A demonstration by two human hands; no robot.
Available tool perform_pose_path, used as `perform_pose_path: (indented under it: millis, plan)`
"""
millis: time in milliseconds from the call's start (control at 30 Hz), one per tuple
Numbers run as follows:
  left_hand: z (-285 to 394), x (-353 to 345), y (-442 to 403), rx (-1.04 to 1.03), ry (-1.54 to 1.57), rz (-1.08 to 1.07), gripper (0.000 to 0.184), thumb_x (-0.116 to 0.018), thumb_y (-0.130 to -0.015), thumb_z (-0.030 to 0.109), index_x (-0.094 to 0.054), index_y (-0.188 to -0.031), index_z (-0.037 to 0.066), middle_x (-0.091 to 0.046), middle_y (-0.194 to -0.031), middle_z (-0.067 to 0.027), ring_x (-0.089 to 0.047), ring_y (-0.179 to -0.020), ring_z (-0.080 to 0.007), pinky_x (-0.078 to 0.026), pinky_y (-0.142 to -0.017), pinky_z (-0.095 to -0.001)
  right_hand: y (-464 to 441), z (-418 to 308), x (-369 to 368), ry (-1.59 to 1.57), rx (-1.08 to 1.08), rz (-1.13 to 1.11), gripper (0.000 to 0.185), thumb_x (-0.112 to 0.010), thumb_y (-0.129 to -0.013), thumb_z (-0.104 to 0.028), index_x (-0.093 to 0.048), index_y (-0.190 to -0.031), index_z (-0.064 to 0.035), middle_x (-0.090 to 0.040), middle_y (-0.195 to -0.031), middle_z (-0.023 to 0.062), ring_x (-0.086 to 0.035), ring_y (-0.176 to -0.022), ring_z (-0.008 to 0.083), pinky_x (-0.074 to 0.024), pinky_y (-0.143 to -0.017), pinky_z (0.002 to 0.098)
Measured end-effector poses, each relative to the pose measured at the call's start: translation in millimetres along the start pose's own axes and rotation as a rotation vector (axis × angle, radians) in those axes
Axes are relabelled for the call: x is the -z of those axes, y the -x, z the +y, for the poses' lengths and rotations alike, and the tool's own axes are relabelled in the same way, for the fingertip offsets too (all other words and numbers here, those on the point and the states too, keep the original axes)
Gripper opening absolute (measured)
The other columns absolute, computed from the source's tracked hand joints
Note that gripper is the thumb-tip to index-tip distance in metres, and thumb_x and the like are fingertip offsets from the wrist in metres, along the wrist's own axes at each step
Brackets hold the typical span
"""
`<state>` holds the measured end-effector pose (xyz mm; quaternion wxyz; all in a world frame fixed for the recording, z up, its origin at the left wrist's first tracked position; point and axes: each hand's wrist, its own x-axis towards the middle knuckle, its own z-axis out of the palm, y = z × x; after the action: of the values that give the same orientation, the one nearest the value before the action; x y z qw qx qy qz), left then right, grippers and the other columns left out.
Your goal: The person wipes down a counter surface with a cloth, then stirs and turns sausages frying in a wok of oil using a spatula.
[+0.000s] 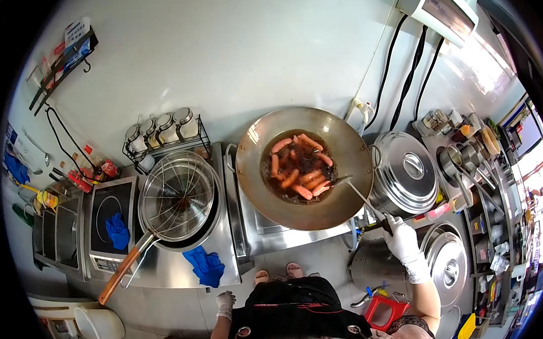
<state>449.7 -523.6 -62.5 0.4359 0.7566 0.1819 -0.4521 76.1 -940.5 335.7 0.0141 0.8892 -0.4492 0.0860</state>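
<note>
My right hand (402, 242), in a white glove, is closed around the dark end of a long-handled metal wok spatula (364, 200). The spatula's head reaches to the right edge of the dark oil and is partly hidden there. Several reddish sausages (312, 179) lie in the oil, in the middle of a large wok (267, 211) on the stove. Down beside my body hangs my left hand (226, 304), also gloved, its fingers curled with nothing visible in them. A blue cloth (204, 266) on the counter edge is the nearest thing to it.
Left of the wok, a wire strainer (177, 197) with a wooden handle rests over a pot, its handle jutting past the counter. An induction cooker (110, 199) stands farther left. At right are a lidded steel pot (405, 171) and a red stool (385, 312).
</note>
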Motion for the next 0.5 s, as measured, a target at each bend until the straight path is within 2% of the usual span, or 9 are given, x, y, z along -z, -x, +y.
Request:
perform_pose_path:
  millis: [100,133,267,400,500]
  plan:
    - [0.5,0.3,2.6,-0.012,-0.026,-0.003,0.022,-0.053,-0.089,0.019,-0.061,-0.086,-0.001,-0.059,-0.061,-0.0122,-0.054,-0.044,-0.0188,-0.04,-0.038,-0.0293,7.4,-6.4,9.7,-0.018,-0.018,-0.033,0.045,-0.068,-0.078,-0.032,-0.06,-0.108,0.0007,-0.061,-0.084,0.0167,-0.063,-0.07,0.0315,-0.0508,-0.061,0.0392]
    - [0.6,0.3,3.2,-0.016,-0.025,-0.007,0.022,-0.052,-0.088,0.019,-0.06,-0.086,-0.001,-0.059,-0.061,-0.0123,-0.054,-0.044,-0.0187,-0.04,-0.038,-0.0292,9.2,-7.2,10.8,0.009,-0.023,-0.104,0.043,-0.068,-0.077,-0.027,-0.059,-0.109,0.0013,-0.061,-0.086,0.0162,-0.063,-0.07,0.0313,-0.0514,-0.062,0.0387]
    - [8.1,-2.5,15.9,-0.026,-0.03,0.019,0.02,-0.052,-0.088,0.017,-0.06,-0.087,-0.001,-0.059,-0.061,-0.0118,-0.054,-0.044,-0.0183,-0.039,-0.038,-0.0291,13.0,-10.0,-5.9,0.004,0.051,-0.092,0.043,-0.066,-0.073,-0.017,-0.058,-0.111,0.0012,-0.061,-0.085,0.0158,-0.063,-0.072,0.0298,-0.0514,-0.061,0.038]
    - [4.4,0.9,9.6,0.0,0.023,-0.004,0.02,-0.052,-0.087,0.017,-0.06,-0.086,-0.001,-0.059,-0.061,-0.0112,-0.054,-0.044,-0.0179,-0.039,-0.038,-0.0289,-1.1,-25.2,-35.3,-0.031,0.062,-0.076,0.034,-0.065,-0.077,-0.02,-0.058,-0.104,0.0007,-0.061,-0.072,0.0152,-0.062,-0.061,0.0308,-0.0502,-0.054,0.0401]
    - [-3.5,0.3,0.0,0.009,0.025,0.003,0.02,-0.052,-0.087,0.017,-0.06,-0.086,-0.001,-0.059,-0.062,-0.011,-0.054,-0.045,-0.0175,-0.038,-0.038,-0.0288,-19.1,-34.7,-63.0,-0.026,0.117,-0.048,0.031,-0.065,-0.075,-0.017,-0.058,-0.098,0.0018,-0.062,-0.071,0.0153,-0.062,-0.059,0.0306,-0.05,-0.052,0.0384]
